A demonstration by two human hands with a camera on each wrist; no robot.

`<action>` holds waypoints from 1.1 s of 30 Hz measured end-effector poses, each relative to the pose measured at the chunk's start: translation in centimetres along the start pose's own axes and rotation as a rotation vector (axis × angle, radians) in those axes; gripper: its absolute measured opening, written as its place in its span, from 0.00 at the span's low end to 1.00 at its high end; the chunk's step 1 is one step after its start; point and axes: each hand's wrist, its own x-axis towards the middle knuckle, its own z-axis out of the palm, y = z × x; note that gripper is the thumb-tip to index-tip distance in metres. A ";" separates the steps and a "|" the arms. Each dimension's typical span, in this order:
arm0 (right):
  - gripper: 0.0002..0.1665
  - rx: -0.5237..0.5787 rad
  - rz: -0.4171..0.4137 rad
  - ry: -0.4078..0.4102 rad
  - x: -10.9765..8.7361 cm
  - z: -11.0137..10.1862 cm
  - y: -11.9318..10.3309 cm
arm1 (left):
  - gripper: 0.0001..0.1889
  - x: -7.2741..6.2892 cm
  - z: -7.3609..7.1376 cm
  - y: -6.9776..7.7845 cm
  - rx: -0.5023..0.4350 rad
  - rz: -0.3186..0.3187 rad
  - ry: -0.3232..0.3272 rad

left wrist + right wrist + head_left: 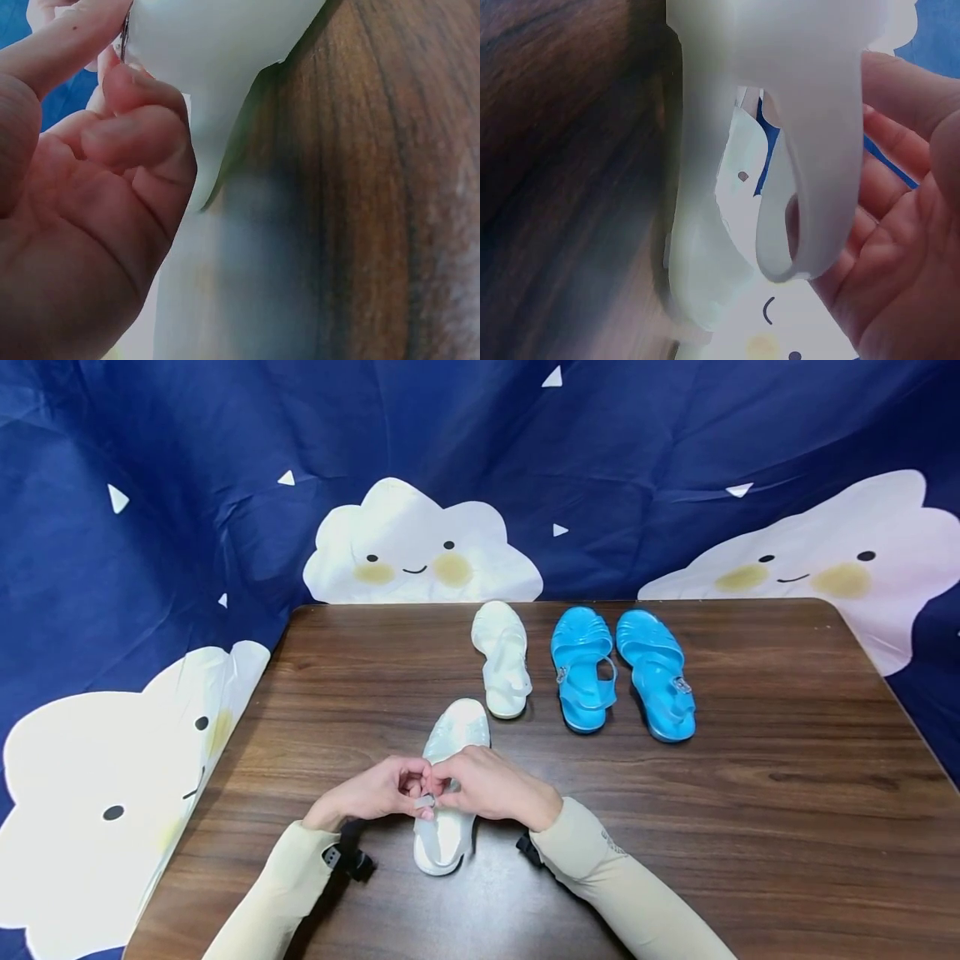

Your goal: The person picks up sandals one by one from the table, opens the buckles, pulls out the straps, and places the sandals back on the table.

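A white sandal (455, 727) lies toe-away on the wooden table, in front of the person. At its ankle strap both hands meet, fingertips close together. My left hand (382, 791) pinches the strap by its small metal buckle (425, 801) on the left side. From the other side my right hand (491, 783) pinches the strap too, its fingers bent over the sandal's middle. In the right wrist view the strap (821, 180) loops up above the sole (701, 225), beside the right hand (907, 202). The left wrist view shows curled left fingers (142, 139) against the white sandal (217, 37).
Beyond the hands, a second white sandal (506, 652) stands near the table's (787, 760) far edge. To its right are two blue sandals, one (581, 668) beside the other (656, 672). A blue cloth (600, 452) with cloud faces hangs behind.
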 end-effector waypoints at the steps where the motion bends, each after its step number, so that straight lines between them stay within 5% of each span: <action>1: 0.06 0.003 -0.001 0.000 0.0 0.0 0.0 | 0.13 0.0 0.0 0.0 -0.002 -0.002 -0.004; 11: 0.06 -0.004 0.005 0.014 0.2 0.2 -0.1 | 0.14 -0.3 -0.2 0.2 -0.088 -0.051 -0.057; 19: 0.07 0.031 0.011 -0.001 0.2 0.3 0.1 | 0.14 -0.2 -0.1 0.3 -0.017 -0.045 -0.060; 33: 0.05 0.053 0.032 -0.013 0.2 0.3 0.2 | 0.12 -0.1 0.0 -0.2 -0.037 -0.022 -0.058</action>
